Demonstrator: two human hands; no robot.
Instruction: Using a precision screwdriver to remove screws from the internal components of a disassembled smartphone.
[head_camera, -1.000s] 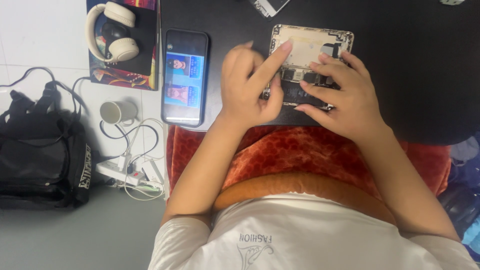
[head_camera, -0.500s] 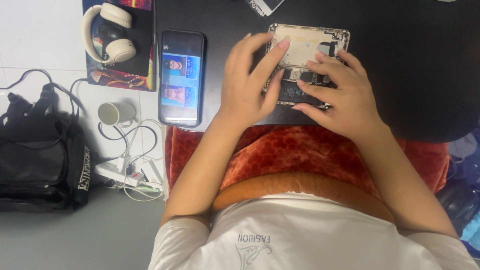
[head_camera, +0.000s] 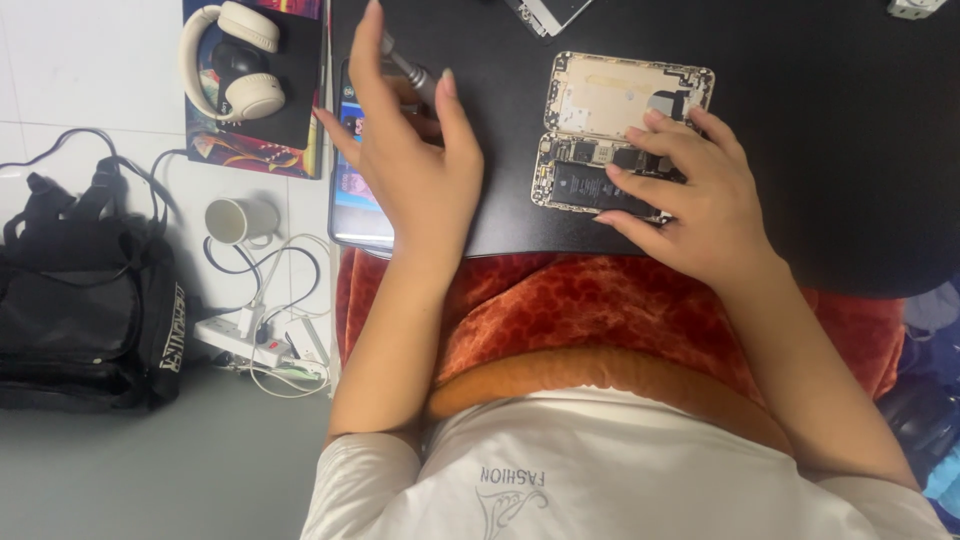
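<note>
An opened phone (head_camera: 620, 98) lies on the black table (head_camera: 830, 150), its pale inner frame and dark battery exposed. My right hand (head_camera: 695, 205) rests on its lower half, fingers pressing the battery side down. My left hand (head_camera: 410, 165) is off to the left, over a second phone with a lit screen (head_camera: 355, 215). A small grey screwdriver (head_camera: 412, 72) is held between its thumb and fingers, with the other fingers spread. Most of the lit phone is hidden under that hand.
Cream headphones (head_camera: 240, 55) lie on a colourful mat at the upper left. On the floor are a white mug (head_camera: 235, 220), a black bag (head_camera: 80, 310) and a power strip (head_camera: 250, 340) with cables. A red patterned cloth (head_camera: 580, 300) covers my lap.
My left hand has left the opened phone and moved left over the lit phone, carrying the screwdriver. The right hand stays on the opened phone.
</note>
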